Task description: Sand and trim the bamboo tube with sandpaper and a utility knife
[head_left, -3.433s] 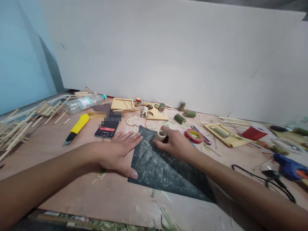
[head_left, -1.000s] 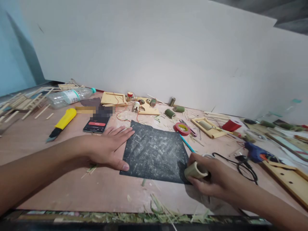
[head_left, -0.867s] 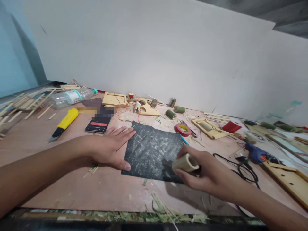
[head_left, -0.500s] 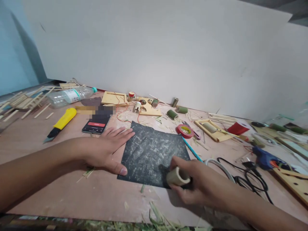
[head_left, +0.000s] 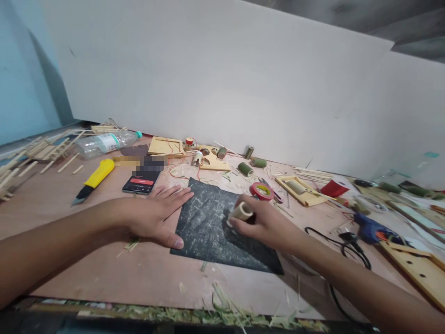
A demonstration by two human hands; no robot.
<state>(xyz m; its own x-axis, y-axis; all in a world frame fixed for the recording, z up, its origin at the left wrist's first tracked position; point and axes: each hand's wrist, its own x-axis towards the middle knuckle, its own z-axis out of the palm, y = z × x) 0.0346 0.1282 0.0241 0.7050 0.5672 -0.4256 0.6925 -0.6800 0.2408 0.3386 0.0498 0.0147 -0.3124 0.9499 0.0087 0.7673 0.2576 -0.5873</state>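
A dark sheet of sandpaper [head_left: 205,227], dusted with pale powder, lies flat on the table. My left hand [head_left: 158,215] rests at its left edge, fingers spread, the thumb on the lower left corner. In my right hand [head_left: 259,218] is a short, pale bamboo tube [head_left: 241,212], gripped between thumb and fingers over the right half of the sheet. The tube is tilted and one hollow end shows. Its lower end is near the sheet's surface; whether it touches, I cannot tell.
Left of the sheet lie a phone [head_left: 142,178], a yellow utility knife [head_left: 95,178] and a plastic bottle [head_left: 107,143]. Behind are a tape roll [head_left: 262,191] and green bamboo pieces [head_left: 245,169]. A blue glue gun [head_left: 368,227] and black cable [head_left: 358,255] lie right.
My right hand has moved the bamboo tube away from me and slightly left, from the sheet's lower right edge toward its middle right. My left hand stays on the sheet. The view has shifted slightly.
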